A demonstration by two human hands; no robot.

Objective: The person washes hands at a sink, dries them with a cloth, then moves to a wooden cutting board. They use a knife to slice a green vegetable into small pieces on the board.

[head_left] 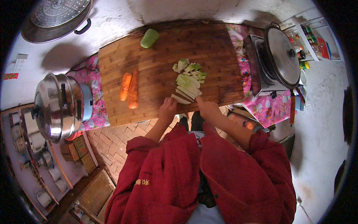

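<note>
At the near edge of a wooden cutting board, my left hand presses its bent fingers on the end of a pale green vegetable slice. My right hand is closed at the other end of the slices, around what looks like a knife. Its thin blade shows almost edge-on, and my fingers hide the handle. Just beyond both hands lies a pile of cut pale green pieces. Two peeled carrots rest side by side on the left, and an uncut green chunk sits at the far edge.
On the right, a lidded wok stands on a stove. A steel steamer pot is on the left over a flowered tablecloth. Shelves with cups fill the lower left. A metal lid hangs on the wall.
</note>
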